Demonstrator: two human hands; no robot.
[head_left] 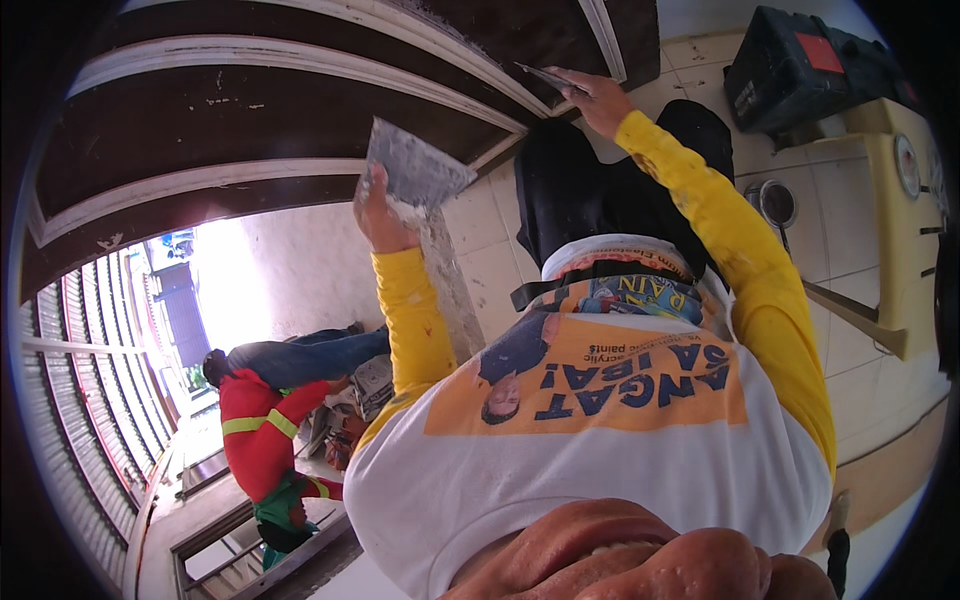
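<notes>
My left hand is closed around a flat grey plate, broad and roughly four-sided, with pale smears on it. It holds the plate up in front of the dark brown panelled door. Further right, my right hand grips a thin putty knife, its blade pointing left at the door's surface near a light vertical strip. Whether the blade touches the door I cannot tell. Pale streaks and specks mark the dark panels, and light trim strips run along them.
A black toolbox rests beside a cream plastic stool at the right, near a round metal container on the tiled floor. At the lower left, a co-worker in a red top is bent over several items. Corrugated sheeting stands beyond.
</notes>
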